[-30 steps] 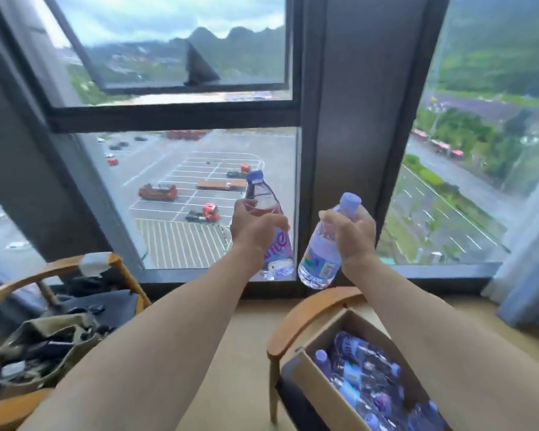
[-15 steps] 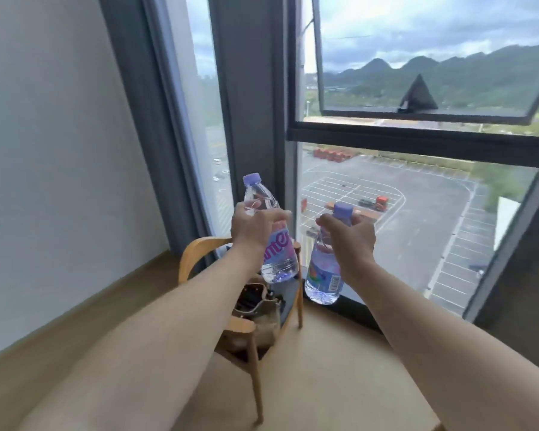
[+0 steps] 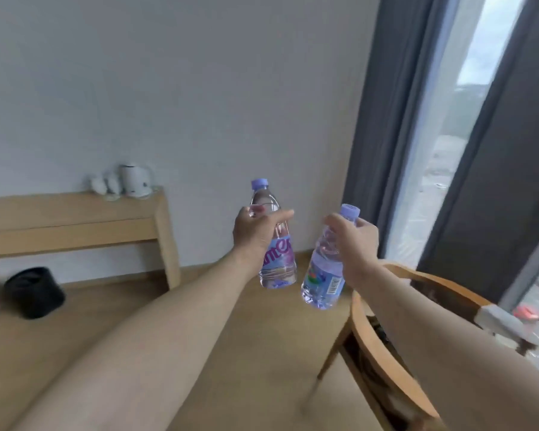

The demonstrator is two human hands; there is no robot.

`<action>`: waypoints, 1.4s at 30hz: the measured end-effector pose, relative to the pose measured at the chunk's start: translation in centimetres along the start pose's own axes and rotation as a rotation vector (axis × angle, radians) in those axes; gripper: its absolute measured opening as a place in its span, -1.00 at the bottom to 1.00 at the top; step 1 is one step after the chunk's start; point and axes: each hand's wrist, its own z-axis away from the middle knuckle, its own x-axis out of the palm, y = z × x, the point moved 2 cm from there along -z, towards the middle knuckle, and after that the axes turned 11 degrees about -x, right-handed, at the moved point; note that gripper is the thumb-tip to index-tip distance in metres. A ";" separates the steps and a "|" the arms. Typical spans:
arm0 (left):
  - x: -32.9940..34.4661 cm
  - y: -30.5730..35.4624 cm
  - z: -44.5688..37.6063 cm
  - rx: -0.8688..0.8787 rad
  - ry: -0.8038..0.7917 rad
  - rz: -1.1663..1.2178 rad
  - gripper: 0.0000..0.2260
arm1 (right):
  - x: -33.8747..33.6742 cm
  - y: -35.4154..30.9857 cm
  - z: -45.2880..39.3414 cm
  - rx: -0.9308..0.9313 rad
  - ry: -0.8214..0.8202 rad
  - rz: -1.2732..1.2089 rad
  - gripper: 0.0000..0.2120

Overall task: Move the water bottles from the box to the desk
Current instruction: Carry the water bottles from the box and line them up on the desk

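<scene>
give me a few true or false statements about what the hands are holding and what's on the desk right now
1. Each hand holds one bottle. True: the left hand grips the left bottle and the right hand grips the right bottle.
2. Both bottles have lost their caps. False: each has a pale purple cap on.
3. A white kettle stands on the desk. True.
4. The bottles are standing on the desk. False: both are held in the air, away from it.
5. A dark bin sits on the floor under the desk. True.
6. The right bottle is held by its base. False: the hand grips it near the neck.
</scene>
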 end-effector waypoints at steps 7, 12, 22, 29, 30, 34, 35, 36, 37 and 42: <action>-12.9 3.3 -8.3 0.035 0.250 0.076 -0.42 | 18.5 3.1 -3.6 0.152 -0.301 -0.152 -0.74; -20.3 6.1 -14.1 0.050 0.418 0.092 -0.43 | 30.7 4.9 -6.2 0.173 -0.524 -0.181 -0.67; -31.9 10.4 -21.0 0.045 0.737 0.073 -0.42 | 49.9 6.7 -7.9 0.241 -0.818 -0.218 -0.73; -40.4 11.1 -25.3 0.037 0.841 0.132 -0.46 | 60.6 8.5 -5.4 0.277 -0.930 -0.222 -0.70; -41.8 11.3 -26.2 0.040 0.854 0.135 -0.47 | 62.2 8.6 -5.1 0.277 -0.939 -0.219 -0.68; -48.3 12.5 -30.1 0.043 0.859 0.153 -0.45 | 69.6 9.1 -4.0 0.245 -0.966 -0.205 -0.65; -50.0 12.9 -31.1 0.043 0.857 0.144 -0.44 | 71.6 9.2 -3.7 0.233 -0.967 -0.196 -0.66; -51.8 13.4 -32.2 0.046 0.853 0.135 -0.44 | 73.6 9.3 -3.4 0.227 -0.970 -0.193 -0.66; -53.6 13.9 -33.3 0.048 0.849 0.131 -0.43 | 75.8 9.3 -3.1 0.227 -0.973 -0.193 -0.67; -62.5 17.0 -38.6 0.020 0.836 0.125 -0.43 | 86.0 9.3 -1.5 0.226 -0.982 -0.169 -0.70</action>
